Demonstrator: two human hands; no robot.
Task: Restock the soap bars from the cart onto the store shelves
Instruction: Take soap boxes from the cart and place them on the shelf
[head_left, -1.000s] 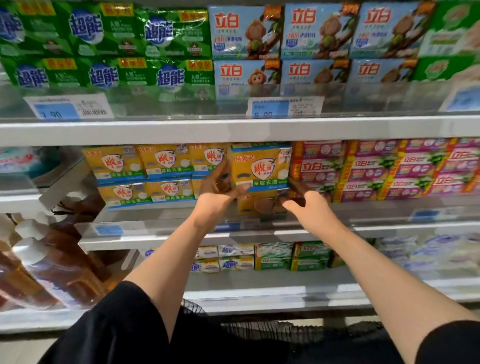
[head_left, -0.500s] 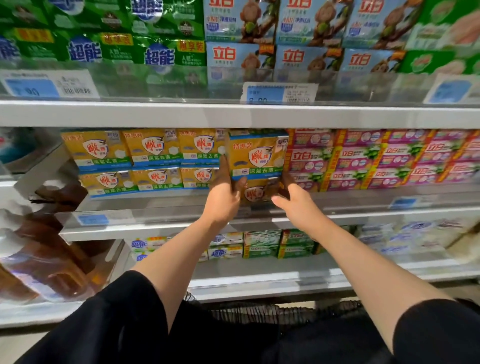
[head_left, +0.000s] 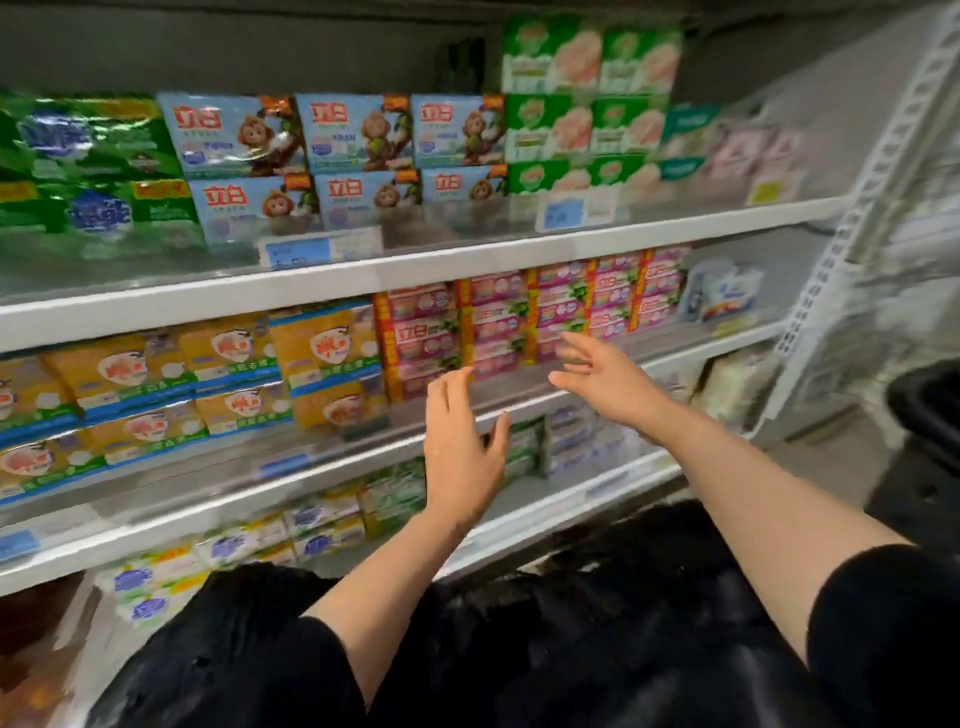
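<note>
Yellow soap packs (head_left: 324, 358) stand stacked two high on the middle shelf (head_left: 218, 473), at centre left. My left hand (head_left: 464, 447) hangs in front of that shelf, to the right of the yellow stack, fingers spread and holding nothing. My right hand (head_left: 605, 382) is further right, before the pink soap packs (head_left: 498, 322), also spread and empty. Neither hand touches a pack. The view is blurred.
Blue monkey-print packs (head_left: 353, 132) and green packs (head_left: 88, 166) fill the top shelf. Small soap boxes (head_left: 332, 525) line the lowest shelf. A white perforated upright (head_left: 852, 223) ends the shelving at right, with a dark object (head_left: 924, 415) beside it.
Both hands have let go of the yellow soap pack and pulled back from the shelf, moving right with fingers spread. The view has swung to the right.
</note>
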